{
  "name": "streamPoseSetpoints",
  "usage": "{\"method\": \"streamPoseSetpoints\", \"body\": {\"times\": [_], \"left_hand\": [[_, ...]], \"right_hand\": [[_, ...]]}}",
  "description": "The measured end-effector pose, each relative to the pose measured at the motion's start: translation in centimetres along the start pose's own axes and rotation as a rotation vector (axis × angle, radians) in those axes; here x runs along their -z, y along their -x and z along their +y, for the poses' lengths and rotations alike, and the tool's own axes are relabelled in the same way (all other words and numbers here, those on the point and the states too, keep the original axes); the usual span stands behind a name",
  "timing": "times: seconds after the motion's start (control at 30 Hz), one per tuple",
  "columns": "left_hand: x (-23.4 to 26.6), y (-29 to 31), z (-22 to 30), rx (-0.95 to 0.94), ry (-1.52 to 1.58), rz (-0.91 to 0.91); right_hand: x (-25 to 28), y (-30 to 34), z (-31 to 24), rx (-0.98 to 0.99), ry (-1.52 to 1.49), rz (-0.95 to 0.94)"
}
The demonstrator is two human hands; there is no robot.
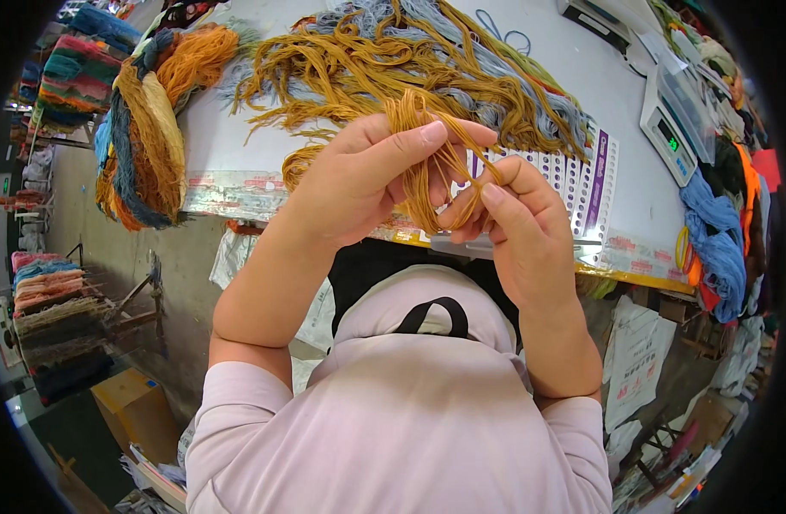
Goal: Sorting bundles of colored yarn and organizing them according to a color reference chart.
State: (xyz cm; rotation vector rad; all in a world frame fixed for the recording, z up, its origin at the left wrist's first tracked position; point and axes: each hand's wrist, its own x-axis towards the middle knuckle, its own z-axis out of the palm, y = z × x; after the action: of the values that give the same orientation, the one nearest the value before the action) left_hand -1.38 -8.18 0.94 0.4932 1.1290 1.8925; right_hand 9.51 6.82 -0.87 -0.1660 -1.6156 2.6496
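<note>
A looped bundle of golden-brown thread (pixel 420 193) hangs between my hands above the front edge of the table. My left hand (pixel 367 167) is closed on its upper part, thumb on top, with strands wound round the fingers. With thumb and fingertips pinched together, my right hand (pixel 517 201) grips strands at the bundle's right side. Beyond my hands lies a spread heap of mustard-coloured thread (pixel 350 73) with pale blue-grey thread (pixel 470 86) mixed in. Partly under that heap, white cards with punched holes (pixel 594 184) and a purple stripe lie to the right.
At the table's left end, orange, blue and cream skeins (pixel 140 137) hang over the edge. On the right stands a digital scale (pixel 670 128), with blue thread (pixel 714 231) beside it. A cardboard box (pixel 136 415) and racks of coloured skeins (pixel 54 313) stand at the left.
</note>
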Motion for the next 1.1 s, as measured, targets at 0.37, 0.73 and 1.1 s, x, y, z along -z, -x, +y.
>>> {"method": "streamPoseSetpoints", "body": {"times": [0.37, 0.73, 1.1], "left_hand": [[0.6, 0.3, 0.3, 0.020, -0.063, -0.045], [-0.1, 0.0, 0.1, 0.064, -0.027, 0.004], [0.1, -0.5, -0.8, 0.072, 0.047, -0.011]], "right_hand": [[-0.2, -0.3, 0.2, -0.068, -0.137, 0.045], [-0.7, -1.0, -0.3, 0.017, 0.290, 0.132], [-1.2, -2.1, 0.5, 0.008, 0.396, 0.177]]}}
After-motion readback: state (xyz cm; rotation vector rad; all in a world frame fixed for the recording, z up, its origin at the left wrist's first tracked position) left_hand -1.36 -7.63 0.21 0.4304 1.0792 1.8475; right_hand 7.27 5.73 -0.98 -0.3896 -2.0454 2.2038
